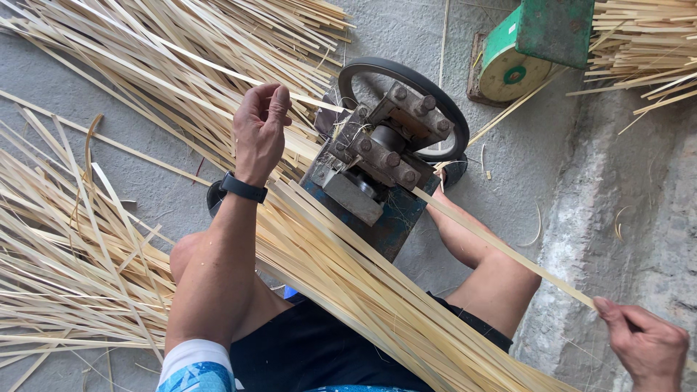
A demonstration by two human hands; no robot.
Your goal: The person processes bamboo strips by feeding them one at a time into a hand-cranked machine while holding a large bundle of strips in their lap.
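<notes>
Hands work pale, flat split-bamboo strips at a blue-based steel roller machine (377, 174) with a black rubber wheel, sitting at centre. Left hand (260, 131), at ten o'clock from the machine, pinches a thin strip (218, 67) between thumb and fingers. Right hand (645, 347), at four o'clock, grips the long strip (501, 250) leaving the rollers. A thick strip bundle (363, 290) crosses the lap. A round cream-and-green disc (512, 69) sits at one o'clock on rough grey concrete.

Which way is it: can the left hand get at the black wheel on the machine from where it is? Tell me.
Probably yes. The left hand is raised beside the black wheel, pinching a bamboo strip; only open air lies between, though the strip occupies its fingers.
</notes>
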